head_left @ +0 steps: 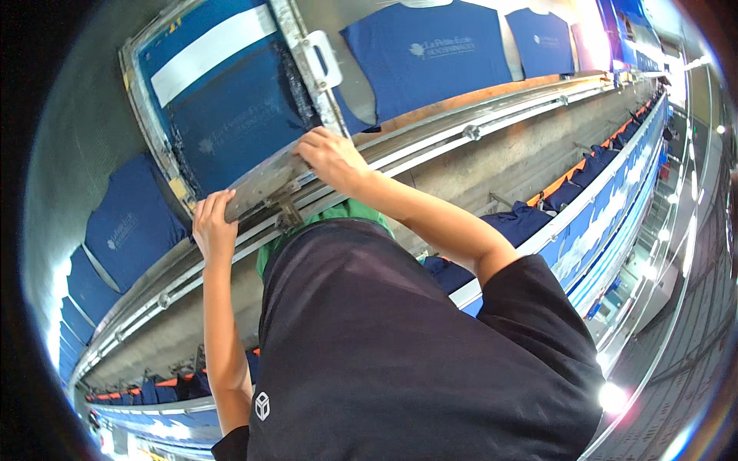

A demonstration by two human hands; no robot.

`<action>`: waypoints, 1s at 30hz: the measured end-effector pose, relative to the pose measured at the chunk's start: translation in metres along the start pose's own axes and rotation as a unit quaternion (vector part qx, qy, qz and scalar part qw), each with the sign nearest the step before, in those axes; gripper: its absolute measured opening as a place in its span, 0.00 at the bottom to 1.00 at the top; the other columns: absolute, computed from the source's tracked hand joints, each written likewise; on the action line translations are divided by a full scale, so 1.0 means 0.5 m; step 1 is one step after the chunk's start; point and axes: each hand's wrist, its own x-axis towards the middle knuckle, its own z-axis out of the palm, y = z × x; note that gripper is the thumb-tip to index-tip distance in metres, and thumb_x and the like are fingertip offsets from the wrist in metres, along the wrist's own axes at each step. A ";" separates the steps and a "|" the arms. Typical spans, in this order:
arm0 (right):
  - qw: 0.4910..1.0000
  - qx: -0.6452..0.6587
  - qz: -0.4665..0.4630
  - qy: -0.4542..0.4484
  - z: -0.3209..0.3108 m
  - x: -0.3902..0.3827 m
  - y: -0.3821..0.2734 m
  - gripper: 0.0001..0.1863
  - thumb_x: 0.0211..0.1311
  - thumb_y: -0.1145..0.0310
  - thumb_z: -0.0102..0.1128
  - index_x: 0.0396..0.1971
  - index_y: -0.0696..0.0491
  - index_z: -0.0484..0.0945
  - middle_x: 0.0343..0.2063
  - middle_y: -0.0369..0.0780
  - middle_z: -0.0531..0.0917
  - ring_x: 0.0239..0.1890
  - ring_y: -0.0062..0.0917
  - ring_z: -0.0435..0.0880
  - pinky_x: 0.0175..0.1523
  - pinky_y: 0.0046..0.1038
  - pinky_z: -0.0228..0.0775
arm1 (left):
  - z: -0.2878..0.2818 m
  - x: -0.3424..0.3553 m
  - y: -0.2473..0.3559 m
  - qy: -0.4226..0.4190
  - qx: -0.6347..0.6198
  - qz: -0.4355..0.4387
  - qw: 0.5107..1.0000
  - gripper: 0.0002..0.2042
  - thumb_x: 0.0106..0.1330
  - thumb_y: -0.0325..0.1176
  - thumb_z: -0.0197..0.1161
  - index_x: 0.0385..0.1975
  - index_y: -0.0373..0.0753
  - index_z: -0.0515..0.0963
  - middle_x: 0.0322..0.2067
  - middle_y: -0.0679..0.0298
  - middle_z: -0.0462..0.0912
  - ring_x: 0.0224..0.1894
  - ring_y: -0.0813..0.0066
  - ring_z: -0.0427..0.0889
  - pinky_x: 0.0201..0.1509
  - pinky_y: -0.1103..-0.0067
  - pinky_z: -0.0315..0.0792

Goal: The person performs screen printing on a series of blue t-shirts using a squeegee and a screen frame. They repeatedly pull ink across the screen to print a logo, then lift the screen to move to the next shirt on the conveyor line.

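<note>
Screen frame [297, 48] gripped along its near edge
Left hand [214, 224] and right hand [333, 159] curl closed near its corners; printed blue fabric [434, 65] lies beside.

The upper end of a wide frame [144, 107] is cropped by the top edge; a blue cloth piece [354, 115] is partly covered beneath it. Green fabric [350, 210] is mostly hidden by a black T-shirt [400, 346], itself cut off below.

Glaring white lamps [613, 398], drab greyish floor [453, 165].
</note>
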 end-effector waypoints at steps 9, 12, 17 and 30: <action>0.992 -0.043 0.016 -0.114 -0.027 0.101 0.020 0.25 0.54 0.47 0.75 0.35 0.54 0.82 0.35 0.44 0.86 0.42 0.42 0.88 0.48 0.41 0.81 | 0.010 0.130 0.044 -0.025 0.099 -0.001 0.995 0.24 0.59 0.55 0.73 0.41 0.38 0.83 0.38 0.56 0.88 0.44 0.53 0.86 0.48 0.62 0.76; 0.971 -0.039 0.076 -0.222 -0.002 0.146 0.043 0.36 0.53 0.30 0.69 0.35 0.55 0.86 0.32 0.49 0.89 0.41 0.46 0.90 0.46 0.45 0.82 | 0.042 0.181 0.003 -0.032 0.067 0.002 0.997 0.36 0.52 0.68 0.73 0.41 0.36 0.84 0.31 0.52 0.88 0.37 0.49 0.87 0.41 0.60 0.78; 0.957 0.035 0.065 -0.280 -0.013 0.239 0.082 0.44 0.44 0.26 0.72 0.36 0.60 0.88 0.35 0.54 0.89 0.44 0.51 0.88 0.50 0.46 0.80 | 0.010 0.291 -0.080 -0.262 -0.093 -0.012 0.960 0.37 0.45 0.73 0.75 0.35 0.40 0.89 0.29 0.53 0.88 0.36 0.56 0.89 0.42 0.64 0.78; 0.865 0.361 0.321 0.139 0.008 0.269 0.308 0.20 0.74 0.60 0.64 0.61 0.49 0.78 0.27 0.40 0.85 0.25 0.20 0.83 0.31 0.30 0.77 | -0.114 0.356 -0.040 0.038 -0.040 0.012 0.998 0.20 0.60 0.43 0.75 0.53 0.57 0.87 0.48 0.63 0.90 0.51 0.59 0.87 0.55 0.65 0.79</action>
